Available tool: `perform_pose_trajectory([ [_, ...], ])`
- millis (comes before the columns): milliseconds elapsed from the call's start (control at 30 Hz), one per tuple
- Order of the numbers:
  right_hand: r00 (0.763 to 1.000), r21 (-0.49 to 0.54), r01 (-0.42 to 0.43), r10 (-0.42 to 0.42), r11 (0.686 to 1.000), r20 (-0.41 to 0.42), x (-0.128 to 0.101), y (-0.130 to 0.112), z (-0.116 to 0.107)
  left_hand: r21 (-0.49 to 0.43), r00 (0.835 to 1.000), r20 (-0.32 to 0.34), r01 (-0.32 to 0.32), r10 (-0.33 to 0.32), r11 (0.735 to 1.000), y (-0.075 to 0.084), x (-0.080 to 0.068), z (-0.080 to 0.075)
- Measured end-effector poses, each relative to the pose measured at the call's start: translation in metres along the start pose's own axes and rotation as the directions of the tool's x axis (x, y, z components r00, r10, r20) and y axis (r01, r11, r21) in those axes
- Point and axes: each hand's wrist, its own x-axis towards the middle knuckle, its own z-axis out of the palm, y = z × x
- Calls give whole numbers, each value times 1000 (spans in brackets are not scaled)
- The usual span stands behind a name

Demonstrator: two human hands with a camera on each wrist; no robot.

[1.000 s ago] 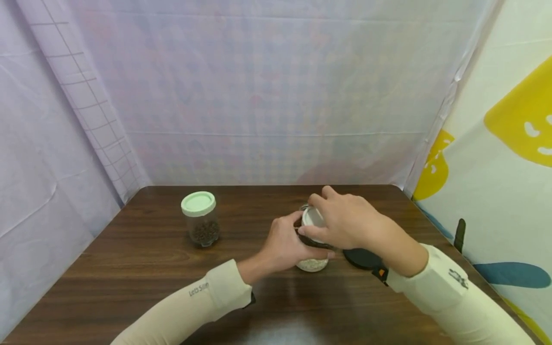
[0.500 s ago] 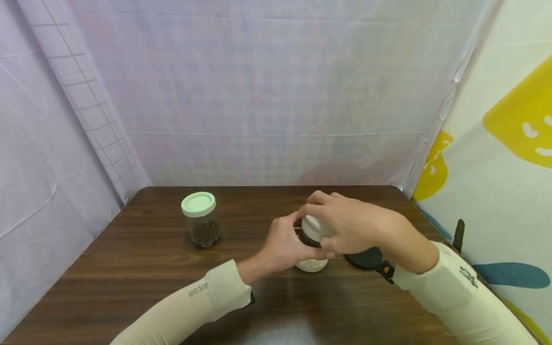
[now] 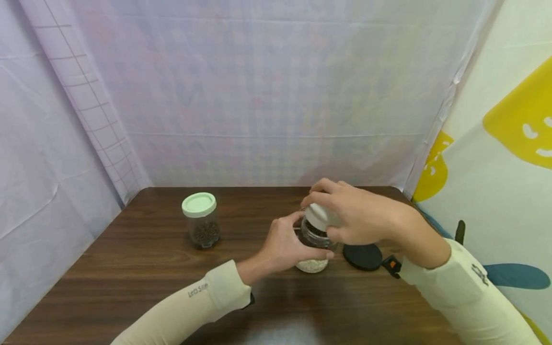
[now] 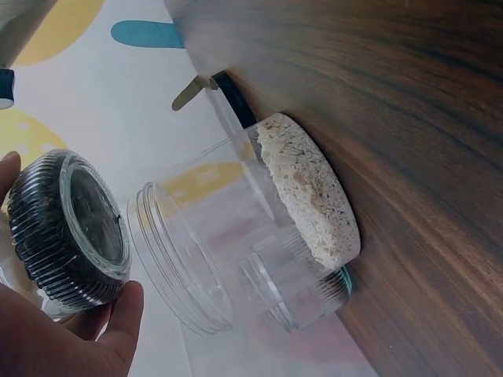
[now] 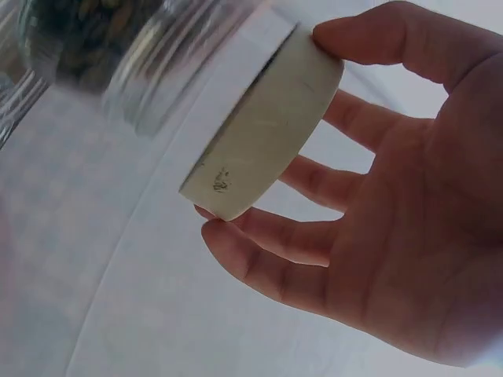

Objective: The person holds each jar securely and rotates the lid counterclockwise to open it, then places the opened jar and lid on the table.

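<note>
Hands are both busy near the back right corner of the wooden table [image 3: 129, 268]. Left hand [image 3: 282, 247] is wrapped around an open clear jar [image 3: 311, 261] that stands on the table with a layer of pale oat-looking stuff at the bottom; fingers curled round its side, so it's gripping it. Right hand [image 3: 353, 218] holds a second, smaller jar [image 3: 314, 233] up by its white lid [image 3: 321, 216], fingertips pinching round the lid's rim, and that jar hangs just above the mouth of the open one. From the left wrist camera the small jar [image 4: 71, 228] shows a ribbed dark end and looks tipped toward the open jar [image 4: 259, 236], whose rim is right beside it but apart, I think, kinda hard to call from that angle. Right wrist camera shows the thumb and fingers [image 5: 259, 263] spread round the white lid [image 5: 267, 126] with dark contents blurred in the glass behind it. Black round lid [image 3: 363, 256] lies flat on the table just right of the open jar, near the right edge. Over toward the back left there's another jar [image 3: 201, 223] with a mint green lid and dark beans inside, well apart from the hands.
</note>
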Motion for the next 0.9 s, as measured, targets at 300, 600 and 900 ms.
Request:
perform_pose_trajectory([
  [300, 988, -19, -155, 154, 988, -19, -3, 38, -16, 78, 997, -72, 18, -12, 997, 0, -1, 2],
  [600, 938, -15, -346, 347, 938, 28, -4, 96, -10, 68, 995, -102, 16, -9, 998, -2, -1, 2],
  [900, 873, 114, -465, 433, 878, 226, -16, 149, 35, 49, 990, -133, -34, 40, 998, 3, 1, -3],
])
